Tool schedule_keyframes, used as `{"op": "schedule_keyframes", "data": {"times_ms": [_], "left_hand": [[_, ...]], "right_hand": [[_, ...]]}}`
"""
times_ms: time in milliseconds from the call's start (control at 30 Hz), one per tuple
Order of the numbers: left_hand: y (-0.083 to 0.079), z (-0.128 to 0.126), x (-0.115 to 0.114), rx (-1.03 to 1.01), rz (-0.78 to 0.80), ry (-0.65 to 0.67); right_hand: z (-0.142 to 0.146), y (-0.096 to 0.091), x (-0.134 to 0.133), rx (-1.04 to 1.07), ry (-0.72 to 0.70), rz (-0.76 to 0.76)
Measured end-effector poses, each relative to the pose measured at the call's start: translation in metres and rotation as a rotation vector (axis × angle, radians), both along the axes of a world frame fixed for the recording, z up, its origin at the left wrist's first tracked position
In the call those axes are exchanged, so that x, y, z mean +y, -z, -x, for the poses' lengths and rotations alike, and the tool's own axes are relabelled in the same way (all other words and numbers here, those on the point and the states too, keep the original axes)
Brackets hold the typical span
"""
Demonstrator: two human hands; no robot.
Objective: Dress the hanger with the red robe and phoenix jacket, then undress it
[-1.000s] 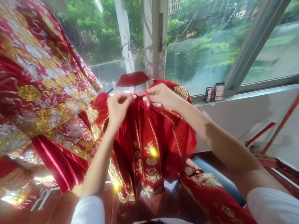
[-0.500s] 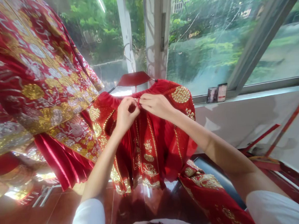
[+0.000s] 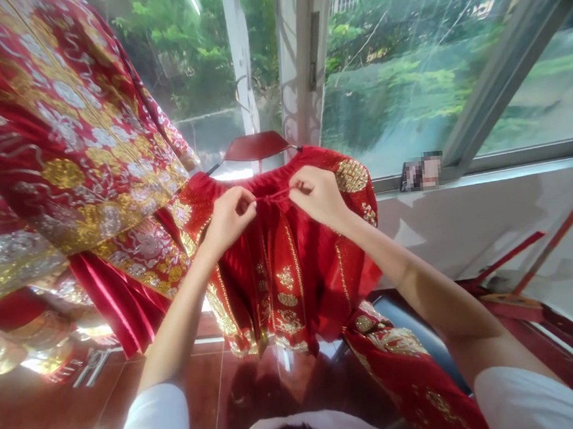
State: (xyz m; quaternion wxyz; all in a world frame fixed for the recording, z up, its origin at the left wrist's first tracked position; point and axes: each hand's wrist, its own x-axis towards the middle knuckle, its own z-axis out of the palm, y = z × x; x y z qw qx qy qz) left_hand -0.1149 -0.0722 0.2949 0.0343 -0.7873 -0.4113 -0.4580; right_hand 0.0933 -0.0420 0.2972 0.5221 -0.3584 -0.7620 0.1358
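Head cam view, looking down past both arms at a red skirt with gold embroidery. It hangs off a dark red hanger right in front of the window, with its hem close above the shiny red-brown floor.

Both hands are up at the waistband. The left hand is curled shut with its fingertips pinched on one end of a thin red cord. The right hand is pinching the other end, a little higher and nearer the glass. The cord runs short and fairly tight between them, lying across the top of the skirt. There might be a knot in the middle of it, but it's too small and too red-on-red for me to say for sure. Both arms come out of white sleeves at the bottom of the frame.

The whole left side is filled by a big red robe covered in gold and silver embroidery. It hangs higher than the skirt, and its lower edge overlaps the skirt's left side. Down at the lower right, another piece of red and gold fabric drapes below the right forearm. A small card stands on the window sill to the right of the skirt, well apart from the hands. An orange pole leans against the white wall under the sill.
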Motion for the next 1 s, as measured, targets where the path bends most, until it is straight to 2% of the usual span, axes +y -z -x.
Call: {"op": "schedule_keyframes", "data": {"times_ms": [100,167,233,333,433,500,667,767,867,1000], "left_hand": [[0.003,-0.003,0.004,-0.322,0.206,0.194],[0.002,-0.003,0.006,-0.401,0.291,0.240],[-0.001,-0.003,0.007,-0.388,0.307,0.222],[-0.007,0.000,0.005,-0.299,0.283,0.160],[-0.008,0.003,0.003,-0.244,0.280,0.149],[-0.006,0.006,0.002,-0.244,0.307,0.168],[-0.002,0.011,0.002,-0.278,0.344,0.194],[-0.001,0.014,0.003,-0.270,0.342,0.182],[0.000,0.014,0.003,-0.285,0.358,0.202],[-0.002,0.011,0.001,-0.294,0.338,0.217]], "right_hand": [[0.008,-0.003,-0.004,0.323,-0.282,0.374],[0.010,-0.005,-0.004,0.444,-0.348,0.525],[0.009,-0.006,-0.003,0.481,-0.374,0.589],[0.004,-0.007,-0.003,0.452,-0.410,0.616],[0.003,-0.007,-0.005,0.452,-0.327,0.591],[0.005,-0.005,-0.006,0.485,-0.326,0.624],[0.006,-0.004,-0.003,0.611,-0.485,0.764],[-0.002,-0.005,-0.001,0.517,-0.583,0.821],[-0.009,-0.003,-0.003,0.442,-0.538,0.779],[-0.005,0.004,-0.003,0.590,-0.559,0.738]]}}
